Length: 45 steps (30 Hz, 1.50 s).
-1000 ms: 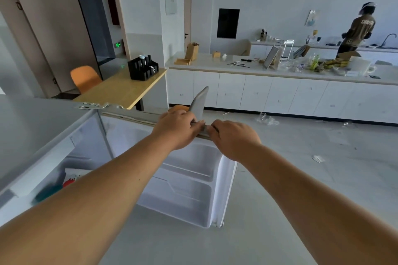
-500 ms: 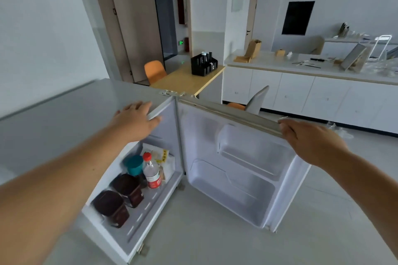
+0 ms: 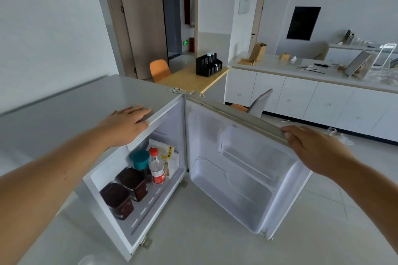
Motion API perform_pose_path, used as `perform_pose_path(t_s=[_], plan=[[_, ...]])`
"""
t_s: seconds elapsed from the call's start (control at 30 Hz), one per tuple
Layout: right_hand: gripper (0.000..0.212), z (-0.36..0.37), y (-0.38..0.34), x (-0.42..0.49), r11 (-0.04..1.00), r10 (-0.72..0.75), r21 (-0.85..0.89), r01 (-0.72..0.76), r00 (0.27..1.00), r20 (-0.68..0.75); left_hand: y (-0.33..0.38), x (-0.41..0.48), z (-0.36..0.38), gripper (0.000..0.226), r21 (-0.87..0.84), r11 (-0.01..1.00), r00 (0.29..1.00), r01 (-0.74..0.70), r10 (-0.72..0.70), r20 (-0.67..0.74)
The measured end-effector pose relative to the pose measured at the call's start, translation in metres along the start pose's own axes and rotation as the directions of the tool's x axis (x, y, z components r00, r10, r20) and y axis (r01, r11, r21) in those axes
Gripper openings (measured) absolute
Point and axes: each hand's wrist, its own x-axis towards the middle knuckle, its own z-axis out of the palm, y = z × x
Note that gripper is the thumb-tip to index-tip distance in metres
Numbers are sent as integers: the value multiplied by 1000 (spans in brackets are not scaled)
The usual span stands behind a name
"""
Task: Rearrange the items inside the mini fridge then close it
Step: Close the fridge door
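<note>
The mini fridge (image 3: 137, 92) stood open just below me, its door (image 3: 241, 170) swung out toward 2 o'clock. Nearest, at 7 o'clock, two dark tubs (image 3: 127, 193) sat on the shelf; I judged them light, rigid, best taken by the sides. Behind them a water bottle (image 3: 156, 168) looked top-heavy and slippery; I'd take it by the body. My left hand (image 3: 127, 125) lay flat and spread on the fridge top. My right hand (image 3: 310, 146) clasped the door's upper edge. A teal cup (image 3: 140, 159) and a packet (image 3: 170, 157) were half hidden; the back was out of sight.
</note>
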Motion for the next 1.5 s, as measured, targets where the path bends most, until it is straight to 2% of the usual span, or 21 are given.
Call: perform_pose_path(t_s=[0.1,0.2,0.57,0.87,0.97,1.1,1.33,1.5], plan=[[21,0,-15,-18,986,-27,165,21,999,32,-4,-10,-2,58,-34,999,1000,2,-2,-11],[17,5,-37,-36,951,-41,305,41,999,-7,-6,-20,-2,56,-72,997,999,0,-3,-34],[51,32,-107,-85,794,-127,579,185,982,-140,-30,-51,-1,52,-171,985,996,-23,8,-87],[37,44,-160,-97,693,-264,635,342,940,-218,-35,-65,1,48,-248,968,987,-27,-13,-160],[35,48,-179,-94,693,-325,592,412,911,-254,-36,-66,1,50,-263,964,986,-31,-13,-165],[47,53,-200,-87,709,-408,502,496,868,-282,-37,-64,1,50,-270,963,986,-24,-21,-163],[66,66,-239,-70,663,-553,418,621,783,-285,-37,-64,1,50,-279,960,984,-30,-21,-179],[73,80,-265,-66,692,-565,354,630,777,-278,-39,-64,1,52,-279,960,986,-35,-13,-167]])
